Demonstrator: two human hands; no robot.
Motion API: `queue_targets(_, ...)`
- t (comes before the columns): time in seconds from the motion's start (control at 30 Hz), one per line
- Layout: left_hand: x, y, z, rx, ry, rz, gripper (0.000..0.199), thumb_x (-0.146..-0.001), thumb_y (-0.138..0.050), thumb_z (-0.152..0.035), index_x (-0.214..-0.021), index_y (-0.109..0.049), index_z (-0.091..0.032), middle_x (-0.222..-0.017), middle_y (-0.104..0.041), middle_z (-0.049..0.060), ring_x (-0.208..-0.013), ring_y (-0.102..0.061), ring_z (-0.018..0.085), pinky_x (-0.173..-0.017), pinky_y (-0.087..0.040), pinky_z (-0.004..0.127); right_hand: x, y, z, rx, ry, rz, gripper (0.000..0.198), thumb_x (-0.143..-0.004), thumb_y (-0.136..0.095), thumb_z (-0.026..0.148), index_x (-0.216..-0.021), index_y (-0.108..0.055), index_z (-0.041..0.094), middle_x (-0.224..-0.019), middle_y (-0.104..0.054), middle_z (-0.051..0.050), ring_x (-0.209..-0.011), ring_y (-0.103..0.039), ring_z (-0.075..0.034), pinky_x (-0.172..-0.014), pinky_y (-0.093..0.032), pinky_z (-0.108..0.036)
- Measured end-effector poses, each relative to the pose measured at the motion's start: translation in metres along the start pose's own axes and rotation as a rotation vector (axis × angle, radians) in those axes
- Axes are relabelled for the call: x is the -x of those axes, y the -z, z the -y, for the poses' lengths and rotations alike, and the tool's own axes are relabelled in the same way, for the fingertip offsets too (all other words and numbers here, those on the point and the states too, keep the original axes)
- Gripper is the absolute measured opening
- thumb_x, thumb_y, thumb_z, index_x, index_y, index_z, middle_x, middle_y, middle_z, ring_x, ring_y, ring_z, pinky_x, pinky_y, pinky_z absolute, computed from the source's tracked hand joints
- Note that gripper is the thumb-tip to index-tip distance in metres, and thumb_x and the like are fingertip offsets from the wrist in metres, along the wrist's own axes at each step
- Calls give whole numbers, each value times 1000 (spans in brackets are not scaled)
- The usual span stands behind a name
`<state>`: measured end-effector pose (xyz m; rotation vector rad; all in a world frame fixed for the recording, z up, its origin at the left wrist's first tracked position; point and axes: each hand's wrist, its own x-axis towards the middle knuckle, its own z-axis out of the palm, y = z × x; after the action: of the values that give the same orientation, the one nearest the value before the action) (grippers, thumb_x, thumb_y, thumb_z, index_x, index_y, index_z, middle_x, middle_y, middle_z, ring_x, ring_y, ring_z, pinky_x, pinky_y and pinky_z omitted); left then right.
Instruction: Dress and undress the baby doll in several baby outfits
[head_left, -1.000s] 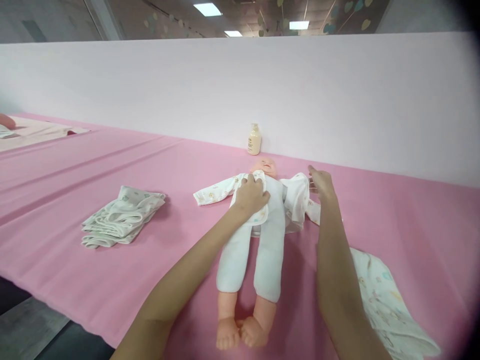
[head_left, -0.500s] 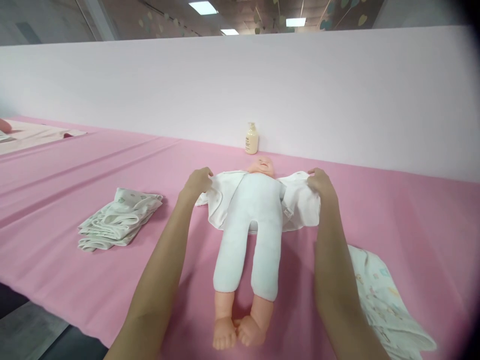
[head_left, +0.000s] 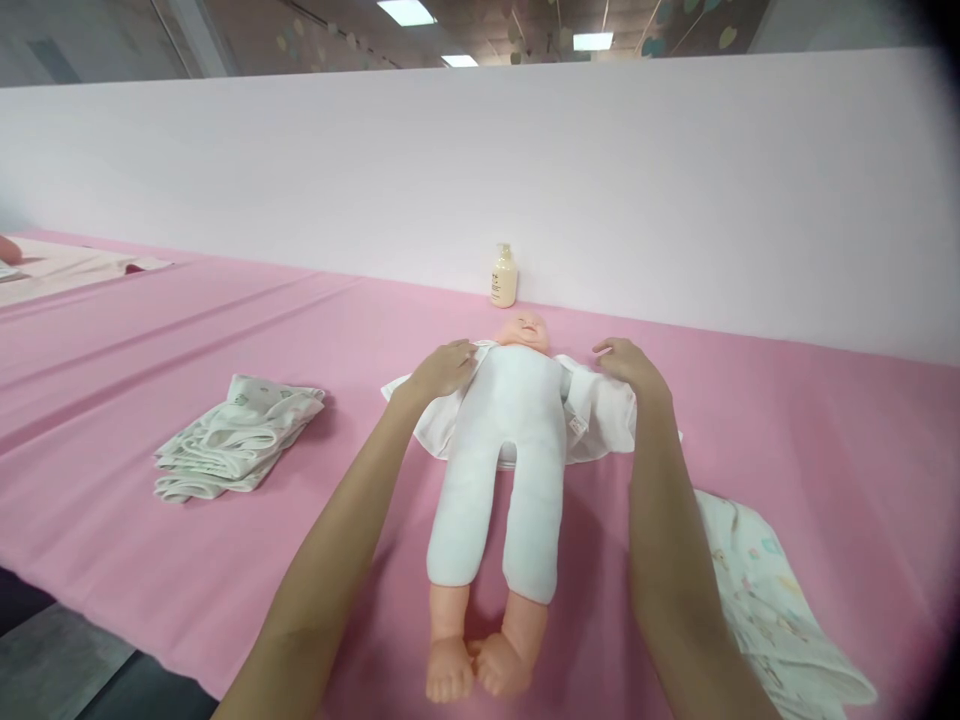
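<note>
A baby doll point(head_left: 517, 400) lies on its back with its head away from me, white cloth body and legs, bare plastic feet towards me. Under its upper body a white baby shirt point(head_left: 604, 415) is spread open to both sides. My left hand point(head_left: 448, 368) rests on the shirt's left side by the doll's shoulder, fingers stretched out and lying flat. Just above the shirt's right side is my right hand point(head_left: 628, 362), its fingers extended towards the doll with nothing in them. The doll's arms are mostly hidden.
A pump bottle point(head_left: 504, 277) stands behind the doll's head against the white wall point(head_left: 300, 170). Folded patterned cloths point(head_left: 240, 440) lie at left, another printed cloth point(head_left: 772, 600) at right beside my forearm. The pink covered surface point(head_left: 360, 320) ends at lower left.
My left hand has let go of the shirt's left edge and moved right to the doll's shoulder. My right hand has released the right edge and shifted slightly inward.
</note>
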<state>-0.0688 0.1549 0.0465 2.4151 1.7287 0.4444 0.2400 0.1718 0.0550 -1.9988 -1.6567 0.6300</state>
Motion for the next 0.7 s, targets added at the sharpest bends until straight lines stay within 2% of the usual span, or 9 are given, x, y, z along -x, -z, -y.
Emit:
queue_targets(0.17,-10,-24,3,2,-11,-91,48,-96,-25,-37,-139,-41,-21,-143,-47,7,-131,-43,22,-110,-29,37,-1,0,4,185,71,191,49,-70,-61,19,-120,-60,21,-120,-62,-9,-95,-62,-24,-74,-47,-30)
queue_targets(0.27,-8,-27,9,-8,113,-81,50,-96,-24,-44,-134,-44,-19,-137,-52,11,-126,-47,26,-106,-33,42,2,3,6,260,99,260,59,-67,-63,14,-125,-57,21,-121,-61,-10,-96,-61,-24,-74,-48,-29)
queue_targets(0.37,-3,-24,12,-23,268,-9,58,-94,-23,-54,-128,-47,-14,-127,-57,18,-119,-51,32,-101,-35,48,7,6,11,298,91,341,72,-64,-70,16,-133,-50,24,-127,-56,-11,-96,-61,-24,-71,-50,-29)
queue_targets(0.43,-1,-20,11,-49,319,38,60,-93,-23,-56,-125,-48,-12,-125,-57,19,-120,-50,33,-101,-33,51,11,5,15,326,57,370,81,-62,-74,19,-138,-45,27,-128,-55,-11,-97,-61,-25,-69,-51,-30)
queue_targets(0.5,0,-12,3,-105,324,57,56,-94,-27,-53,-124,-49,-11,-130,-54,20,-125,-44,35,-104,-29,54,14,-1,18,371,34,390,85,-60,-76,18,-138,-44,29,-125,-57,-10,-95,-61,-26,-68,-52,-33)
queue_targets(0.57,5,1,-13,-145,268,18,53,-94,-30,-48,-128,-47,-11,-139,-46,20,-133,-35,35,-108,-23,56,16,-10,19,422,33,420,83,-59,-75,15,-136,-45,28,-117,-61,-9,-90,-63,-27,-68,-53,-35)
queue_targets(0.63,17,23,-39,-138,152,-79,53,-95,-31,-45,-136,-41,-13,-148,-36,18,-139,-27,32,-112,-19,54,19,-20,17,448,42,410,80,-60,-72,10,-135,-47,24,-109,-64,-10,-84,-64,-27,-67,-52,-37)
queue_targets(0.7,43,51,-72,-97,24,-205,53,-96,-31,-46,-139,-39,-17,-150,-34,13,-140,-26,29,-114,-20,49,23,-27,14,450,55,347,77,-62,-69,8,-134,-47,20,-107,-65,-13,-85,-65,-28,-69,-52,-38)
